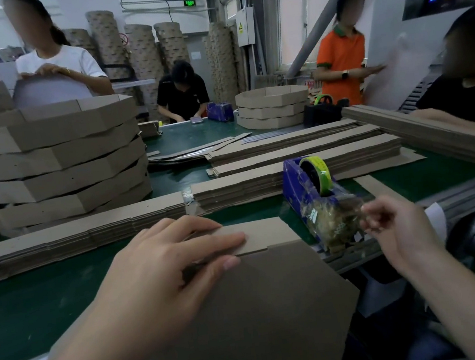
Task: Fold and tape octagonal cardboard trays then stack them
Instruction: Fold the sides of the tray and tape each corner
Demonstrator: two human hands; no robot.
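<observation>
A brown octagonal cardboard tray [248,314] lies tilted over the near edge of the green table. My left hand [163,268] grips its folded side flap [267,233], fingers laid over the flap and thumb on the base panel. My right hand [393,225] pinches clear tape at the front of the blue tape dispenser [303,186], which holds a yellow-green roll. A tall stack of finished trays [55,161] stands at the left.
Piles of flat cardboard strips [302,153] lie across the green table [35,303]. Another tray stack [272,105] and a second dispenser [221,111] stand at the far end. Several people work around the table; one sits close on the right.
</observation>
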